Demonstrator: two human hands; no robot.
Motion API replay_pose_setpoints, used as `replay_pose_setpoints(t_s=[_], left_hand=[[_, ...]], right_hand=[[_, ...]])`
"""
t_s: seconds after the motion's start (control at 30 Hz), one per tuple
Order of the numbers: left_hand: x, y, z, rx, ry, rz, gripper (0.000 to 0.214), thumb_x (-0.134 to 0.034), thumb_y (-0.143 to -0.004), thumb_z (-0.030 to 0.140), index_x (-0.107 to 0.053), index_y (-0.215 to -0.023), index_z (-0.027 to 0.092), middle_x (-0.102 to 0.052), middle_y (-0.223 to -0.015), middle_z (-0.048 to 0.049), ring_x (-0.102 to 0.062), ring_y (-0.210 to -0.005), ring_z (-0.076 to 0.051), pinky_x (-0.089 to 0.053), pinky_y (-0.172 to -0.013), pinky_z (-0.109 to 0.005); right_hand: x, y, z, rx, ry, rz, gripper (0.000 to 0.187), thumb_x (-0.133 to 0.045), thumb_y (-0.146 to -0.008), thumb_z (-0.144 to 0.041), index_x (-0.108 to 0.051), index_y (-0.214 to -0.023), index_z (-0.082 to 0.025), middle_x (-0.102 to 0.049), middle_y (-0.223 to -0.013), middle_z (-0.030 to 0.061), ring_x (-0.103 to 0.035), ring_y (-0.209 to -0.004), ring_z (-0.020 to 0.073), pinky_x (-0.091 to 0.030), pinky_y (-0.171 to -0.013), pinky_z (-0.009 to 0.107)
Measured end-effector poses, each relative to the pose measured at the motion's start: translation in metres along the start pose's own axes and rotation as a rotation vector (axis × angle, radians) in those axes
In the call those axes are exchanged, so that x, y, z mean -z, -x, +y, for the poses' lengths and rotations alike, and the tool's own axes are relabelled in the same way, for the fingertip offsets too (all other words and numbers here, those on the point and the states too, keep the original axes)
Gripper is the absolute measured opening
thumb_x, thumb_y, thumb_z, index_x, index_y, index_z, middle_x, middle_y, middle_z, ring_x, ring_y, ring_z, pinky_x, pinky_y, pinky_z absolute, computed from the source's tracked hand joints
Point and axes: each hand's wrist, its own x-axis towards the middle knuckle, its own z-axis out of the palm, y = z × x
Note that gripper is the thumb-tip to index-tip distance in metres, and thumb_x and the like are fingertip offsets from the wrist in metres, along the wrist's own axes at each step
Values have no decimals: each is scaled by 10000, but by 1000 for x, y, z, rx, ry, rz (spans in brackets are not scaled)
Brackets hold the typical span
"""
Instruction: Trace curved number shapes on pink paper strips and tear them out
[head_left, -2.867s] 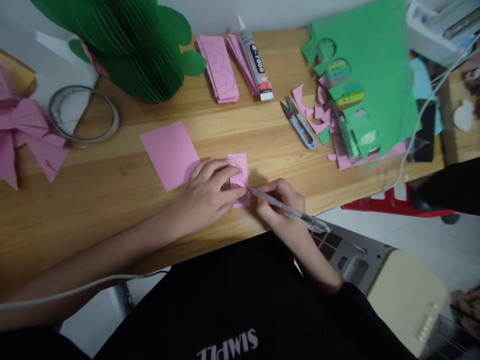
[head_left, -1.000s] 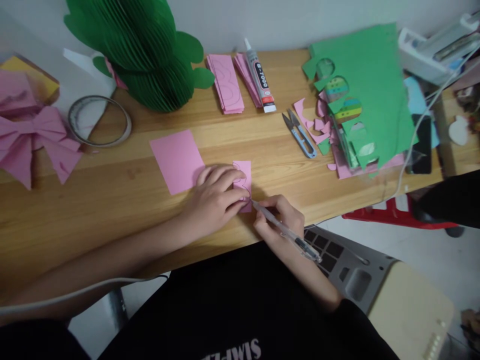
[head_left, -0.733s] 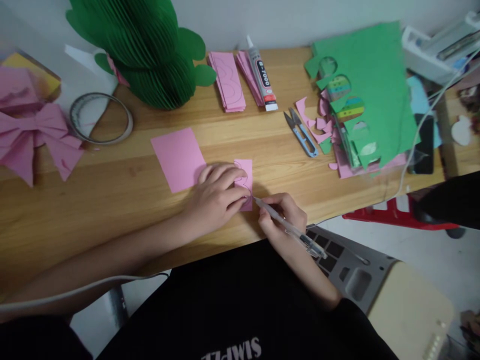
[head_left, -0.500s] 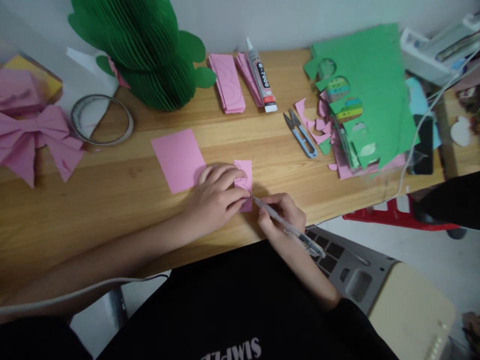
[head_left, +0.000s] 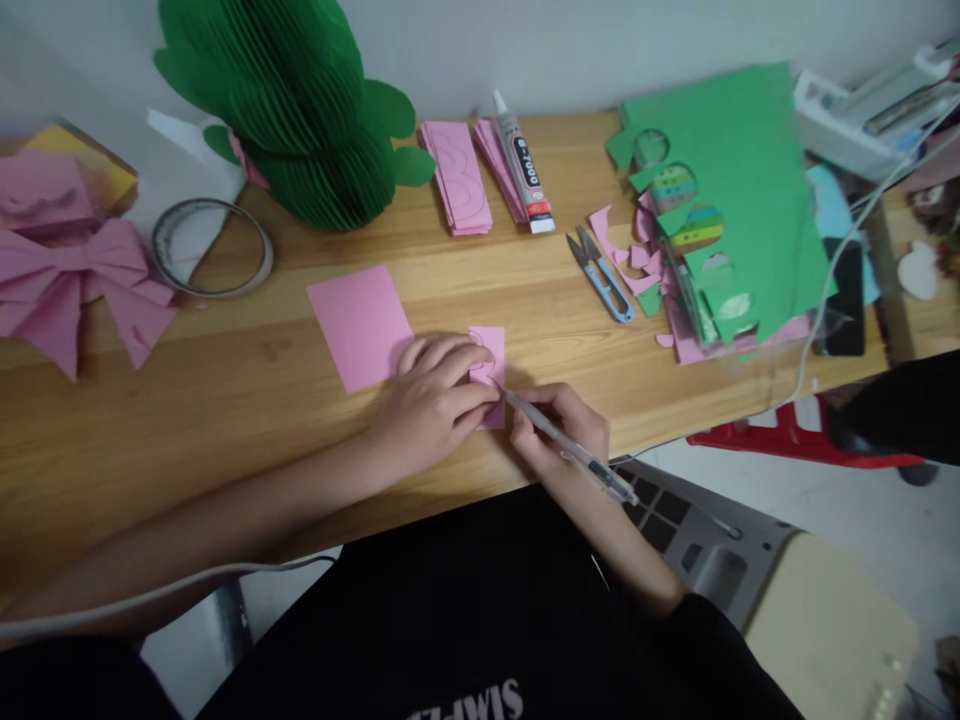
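My left hand [head_left: 431, 400] lies palm down with its fingers stretched over a small pink paper strip [head_left: 493, 345], pressing it to the table. Curved outlines are drawn on the strip, and the fingers cover part of it. My right hand [head_left: 566, 425] is closed around a clear pen [head_left: 562, 438], whose tip meets the strip's right edge beside my left fingertips. A larger pink paper square [head_left: 360, 325] lies just left of my left hand, which overlaps its lower right corner.
Behind lie a stack of pink strips [head_left: 457, 180], a glue tube [head_left: 523, 165] and blue-handled thread snips [head_left: 602, 275] near pink scraps. Green cut sheets [head_left: 757, 200] are at the right. A green honeycomb paper piece [head_left: 300, 120], tape roll [head_left: 266, 262] and pink bow [head_left: 75, 258] stand left.
The pen and my right hand have shifted slightly left and the pen's rear end has risen a little in view. My left hand stays on the strip; the whole view has tilted slightly.
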Motion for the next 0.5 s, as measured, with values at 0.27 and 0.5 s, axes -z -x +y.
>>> replay_pose_setpoints(t_s=[0.27, 0.5], left_hand=[[-1, 1, -1, 3, 1, 2, 107, -659, -910, 225, -715, -820, 213, -683, -1163, -63, -561, -1138, -287, -406, -936, -458], [-1, 1, -1, 7, -4, -4, 81, -668, -901, 222, -722, -840, 220, -679, -1165, -65, -554, -1138, -287, -408, -956, -461]], right_hand=[[2, -23, 2, -9, -122, -125, 75, -637, -772, -193, -673, -836, -201, -677, -637, -42, -532, -460, 70, -400, -452, 192], [8, -22, -3, -31, -68, -142, 43, -621, -759, -200, -637, -799, -205, -645, -618, -56, -515, -471, 73, -428, -503, 214]])
